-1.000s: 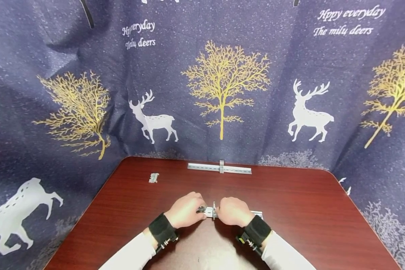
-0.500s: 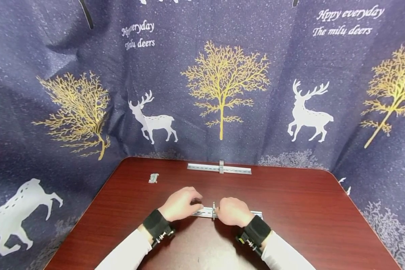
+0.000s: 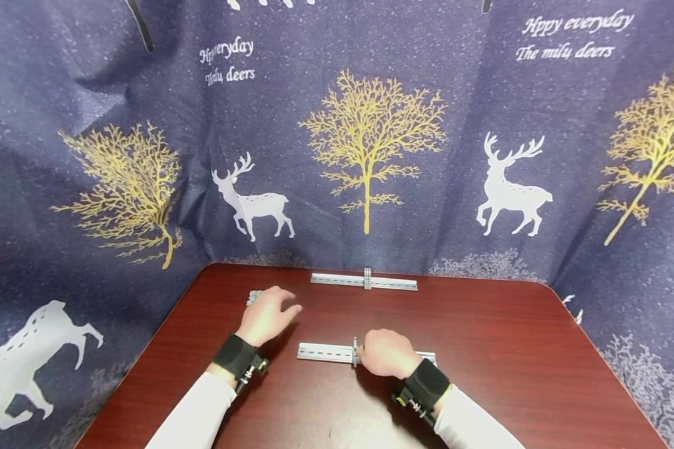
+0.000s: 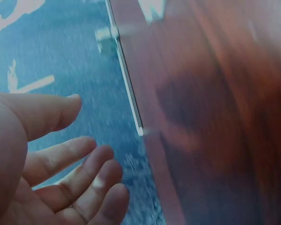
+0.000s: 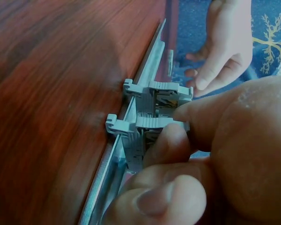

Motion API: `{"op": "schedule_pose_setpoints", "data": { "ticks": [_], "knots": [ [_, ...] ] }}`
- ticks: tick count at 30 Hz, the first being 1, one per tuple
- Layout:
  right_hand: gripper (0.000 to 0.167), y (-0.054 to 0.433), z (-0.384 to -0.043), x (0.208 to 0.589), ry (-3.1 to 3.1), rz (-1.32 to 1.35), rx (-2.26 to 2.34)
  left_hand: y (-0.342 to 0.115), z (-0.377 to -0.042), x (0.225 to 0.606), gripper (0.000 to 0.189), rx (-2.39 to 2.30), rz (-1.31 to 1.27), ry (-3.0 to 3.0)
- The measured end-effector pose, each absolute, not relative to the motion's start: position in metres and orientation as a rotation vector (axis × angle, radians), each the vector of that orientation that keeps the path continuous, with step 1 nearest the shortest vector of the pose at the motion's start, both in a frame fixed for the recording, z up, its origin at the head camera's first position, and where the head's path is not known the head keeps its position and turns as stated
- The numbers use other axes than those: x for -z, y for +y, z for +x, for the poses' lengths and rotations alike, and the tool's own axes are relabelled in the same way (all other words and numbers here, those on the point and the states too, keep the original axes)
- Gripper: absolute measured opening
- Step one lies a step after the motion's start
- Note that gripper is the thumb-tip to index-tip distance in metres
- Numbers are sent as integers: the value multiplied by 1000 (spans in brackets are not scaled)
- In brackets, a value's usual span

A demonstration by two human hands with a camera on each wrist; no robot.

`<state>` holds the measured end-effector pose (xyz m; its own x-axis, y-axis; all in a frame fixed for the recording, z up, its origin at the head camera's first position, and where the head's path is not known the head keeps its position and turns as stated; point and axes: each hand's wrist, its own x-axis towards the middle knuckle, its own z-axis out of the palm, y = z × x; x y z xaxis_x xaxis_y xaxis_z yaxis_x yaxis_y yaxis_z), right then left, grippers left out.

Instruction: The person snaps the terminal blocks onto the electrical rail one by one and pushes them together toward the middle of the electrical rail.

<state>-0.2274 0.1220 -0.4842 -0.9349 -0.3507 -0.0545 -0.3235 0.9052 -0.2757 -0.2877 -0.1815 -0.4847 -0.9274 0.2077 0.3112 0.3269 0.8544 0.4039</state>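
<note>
My right hand [image 3: 387, 352] pinches a grey DIN rail terminal block [image 5: 131, 147] seated on the near metal DIN rail [image 3: 326, 353]. Its thumb presses the block's near side in the right wrist view. A second terminal block [image 5: 161, 89] stands on the same rail, just beyond the pinched one, with a small gap. The head view hides the pinched block behind the hand. My left hand [image 3: 266, 317] is over the table's left side with relaxed fingers, holding nothing. It partly covers a loose terminal block [image 3: 253, 297] lying on the table behind it.
Along the table's back edge lies another DIN rail [image 3: 337, 278] bearing a terminal block or blocks [image 3: 367, 278] near its middle. The table [image 3: 483, 349] is dark red wood. A patterned blue curtain [image 3: 326, 249] hangs behind and at the sides.
My left hand has let go of the near rail's left part and moved left and away toward the loose terminal block, uncovering the rail's left end. My right hand stays in place.
</note>
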Motion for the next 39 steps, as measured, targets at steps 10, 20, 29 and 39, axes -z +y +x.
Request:
{"op": "schedule_pose_setpoints", "data": {
  "ticks": [10,20,29,39],
  "knots": [
    [44,122,-227,485,2964,-506,420,-216,-297,487,41,702,-190,-2718],
    [44,121,-227,486,2969,-504,400,-232,-299,489,44,682,-70,-2718],
    [46,122,-226,483,2976,-516,391,-237,-302,492,51,657,-14,-2762],
    [45,121,-226,483,2966,-518,403,-239,-307,493,54,601,9,-2856]
  ]
}}
